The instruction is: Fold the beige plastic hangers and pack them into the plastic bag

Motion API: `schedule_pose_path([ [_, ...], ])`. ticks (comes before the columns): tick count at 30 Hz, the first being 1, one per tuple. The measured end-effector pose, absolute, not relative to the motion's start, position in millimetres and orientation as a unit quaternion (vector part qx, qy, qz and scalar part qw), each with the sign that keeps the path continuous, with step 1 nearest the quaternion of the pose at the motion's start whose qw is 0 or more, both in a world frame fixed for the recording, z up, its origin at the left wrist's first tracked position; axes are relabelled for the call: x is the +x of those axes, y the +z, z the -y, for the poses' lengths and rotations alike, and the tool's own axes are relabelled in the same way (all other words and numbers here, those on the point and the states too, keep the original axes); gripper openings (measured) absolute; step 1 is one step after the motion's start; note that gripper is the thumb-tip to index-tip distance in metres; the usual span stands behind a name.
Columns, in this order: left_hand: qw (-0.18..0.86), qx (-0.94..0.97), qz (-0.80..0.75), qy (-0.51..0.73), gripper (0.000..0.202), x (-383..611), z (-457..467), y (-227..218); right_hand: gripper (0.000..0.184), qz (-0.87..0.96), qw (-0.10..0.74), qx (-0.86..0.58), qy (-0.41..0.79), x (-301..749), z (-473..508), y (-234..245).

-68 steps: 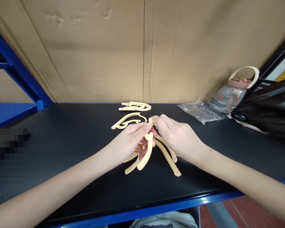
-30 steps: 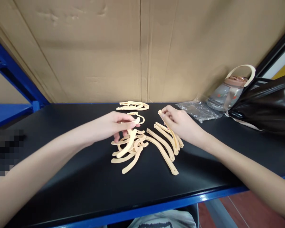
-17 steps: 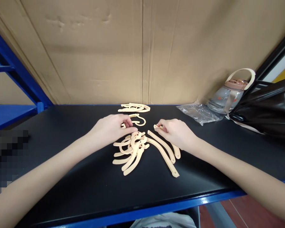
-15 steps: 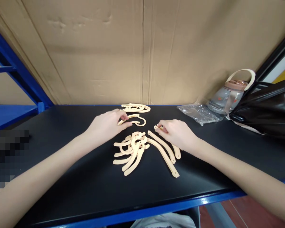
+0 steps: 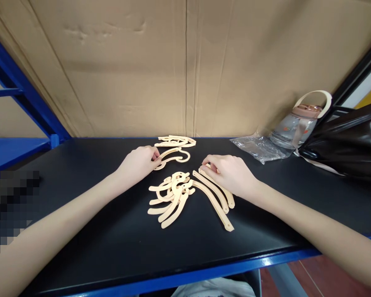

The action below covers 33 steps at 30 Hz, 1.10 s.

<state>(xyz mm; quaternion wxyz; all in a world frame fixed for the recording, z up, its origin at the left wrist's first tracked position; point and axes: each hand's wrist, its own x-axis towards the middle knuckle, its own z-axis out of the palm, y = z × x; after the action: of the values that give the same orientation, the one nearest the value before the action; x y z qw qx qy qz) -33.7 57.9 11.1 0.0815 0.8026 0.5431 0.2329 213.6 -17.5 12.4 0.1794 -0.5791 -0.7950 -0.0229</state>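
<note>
My left hand (image 5: 139,164) pinches the left part of a cream hooked piece (image 5: 185,154), which looks like part of a folding clothes hanger. Its hook points right, and curved arms run under my fingers. My right hand (image 5: 230,171) has its fingers closed at the upper end of a curved cream hanger arm (image 5: 228,197), partly covered by the hand. Two more such arms, a middle strip (image 5: 213,187) and a longer strip (image 5: 214,202), lie alongside it. Between my hands and nearer me is a pile of hooked hanger pieces (image 5: 173,198), overlapping each other.
A stack of assembled-looking cream hangers (image 5: 176,141) lies at the back, near the cardboard wall (image 5: 126,82). To the right are a clear plastic bag (image 5: 259,147), a handled water bottle (image 5: 297,126) and a black bag (image 5: 352,140). A blue frame (image 5: 27,95) stands left of the black table (image 5: 111,247).
My left hand has drawn slightly left and down, and the hooked piece's lower arm shows more. The arm under my right hand now lies more level with its neighbours.
</note>
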Motion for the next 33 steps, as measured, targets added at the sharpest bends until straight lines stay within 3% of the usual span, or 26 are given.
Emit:
schedule_pose_path([
  [2,0.127,0.792,-0.541,0.254,0.014,-31,-54,17,0.021,0.791,0.207,-0.575,-0.025,217,15,11],
  [5,0.280,0.748,-0.527,0.291,0.017,-23,-45,27,0.023,0.772,0.272,-0.575,0.021,221,9,10],
  [10,0.545,0.659,-0.417,0.307,0.014,6,-10,32,0.031,0.716,0.409,-0.478,0.302,214,8,14],
  [14,0.604,0.645,-0.381,0.272,0.013,25,17,28,0.025,0.664,0.454,-0.391,0.447,202,16,20],
  [18,0.555,0.700,-0.369,0.258,0.015,24,18,28,0.022,0.619,0.475,-0.398,0.482,205,16,20],
  [21,0.536,0.680,-0.404,0.296,0.021,17,8,33,0.022,0.654,0.444,-0.413,0.453,212,14,20],
  [25,0.604,0.628,-0.375,0.317,0.033,15,4,36,0.022,0.727,0.386,-0.456,0.338,210,26,22],
  [33,0.687,0.554,-0.369,0.291,0.028,24,22,33,0.022,0.849,0.189,-0.482,-0.103,205,34,21],
])
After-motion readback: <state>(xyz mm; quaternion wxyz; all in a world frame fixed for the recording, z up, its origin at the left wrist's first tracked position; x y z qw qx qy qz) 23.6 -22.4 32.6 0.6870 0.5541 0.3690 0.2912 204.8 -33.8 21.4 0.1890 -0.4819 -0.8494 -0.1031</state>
